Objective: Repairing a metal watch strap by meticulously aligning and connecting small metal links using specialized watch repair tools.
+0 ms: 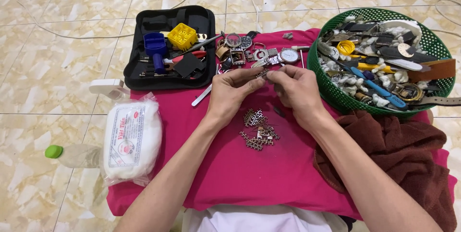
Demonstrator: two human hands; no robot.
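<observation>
From the head view, the left hand (234, 92) and the right hand (297, 89) meet over a bright pink cloth (230, 169) spread on a beige tiled floor (62, 69). Both hands are curled, fingertips pressed together around a small piece of metal watch-band link (263, 73) pinched between them, just in front of the knuckles; the piece is too small to tell its exact shape.

Below the hands, near the middle of the cloth, lies a loose heap of small silver watch-band links (258, 130), apart from both wrists. Just beyond the fingertips sits a cluster of watch cases, dials and metal parts (259, 52), with a slim white tweezer-like tool (201, 95) lying to the left of the left hand.

At the far left edge of the cloth rests an open black zip tool case (144, 76) holding a blue plastic holder (155, 45) and a yellow square plastic block (182, 36). To the right stands a round green plastic basket (331, 93) full of straps, tools and cotton bits. A dark brown towel (398, 150) lies crumpled below it. On the left, a clear bag of white cotton wool (130, 138) rests beside a clear bottle with a green cap (54, 151).
</observation>
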